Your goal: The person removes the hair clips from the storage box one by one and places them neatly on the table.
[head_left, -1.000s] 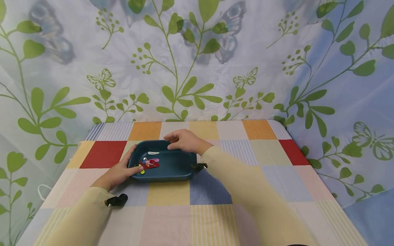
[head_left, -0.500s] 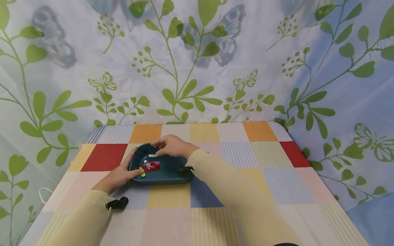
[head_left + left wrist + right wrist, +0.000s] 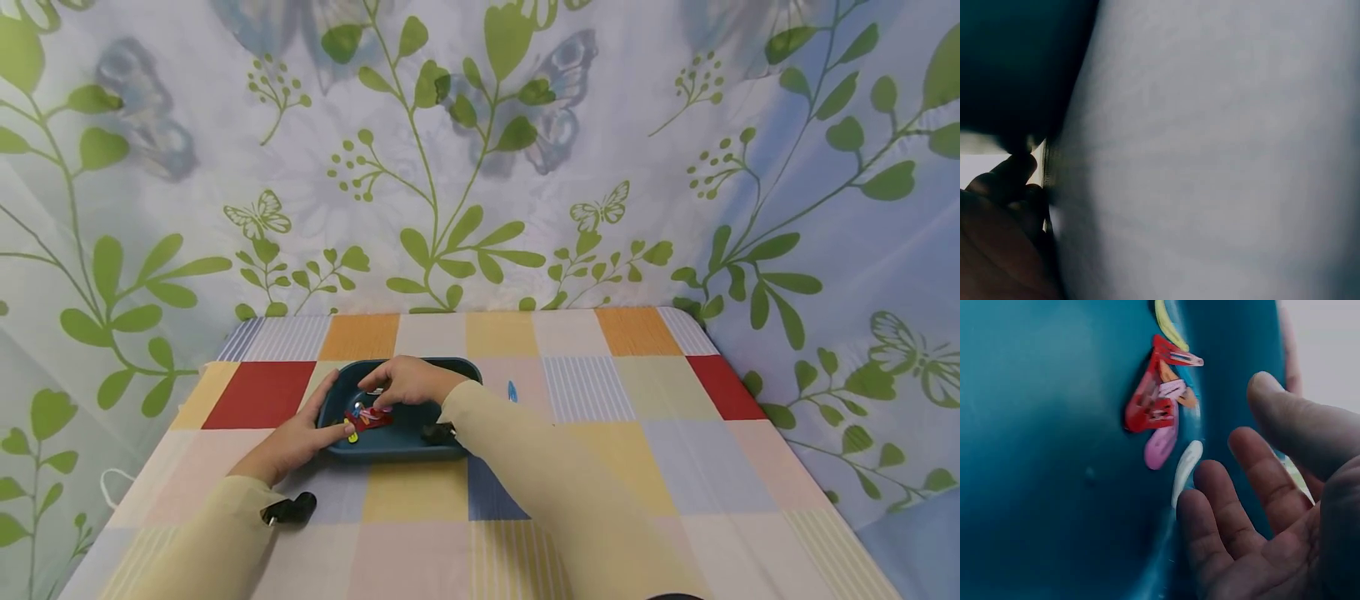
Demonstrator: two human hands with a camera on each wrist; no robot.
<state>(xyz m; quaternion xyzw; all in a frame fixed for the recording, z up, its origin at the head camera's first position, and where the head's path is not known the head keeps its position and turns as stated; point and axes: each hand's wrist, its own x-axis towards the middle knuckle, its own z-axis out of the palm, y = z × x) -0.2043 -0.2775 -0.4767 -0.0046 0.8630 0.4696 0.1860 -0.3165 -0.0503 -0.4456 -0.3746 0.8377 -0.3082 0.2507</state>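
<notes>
A dark teal tray (image 3: pixel 397 455) stands on the table. My left hand (image 3: pixel 288 440) grips its left end, thumb over the near rim and fingers along the outside. My right hand (image 3: pixel 414 382) hovers inside the tray with loosely bent fingers and nothing between them. In the right wrist view, its fingertips come right up to a white hair clip (image 3: pixel 1186 465). Beyond that lie a small heap with a red hair clip (image 3: pixel 1141 409), a pink hair clip (image 3: pixel 1161 447) and an orange one, and a yellow hair clip (image 3: pixel 1170 326).
A blue hair clip (image 3: pixel 512 392) lies on the patchwork tablecloth (image 3: pixel 600 500), right of the tray. Behind the table hangs a leaf-patterned curtain (image 3: pixel 480 208). At the left table edge a white cord loop (image 3: pixel 112 485) shows.
My right hand has moved left over the tray, towards the white hair clip and the heap. The blue hair clip has come into sight from behind the right sleeve. My left hand stays put.
</notes>
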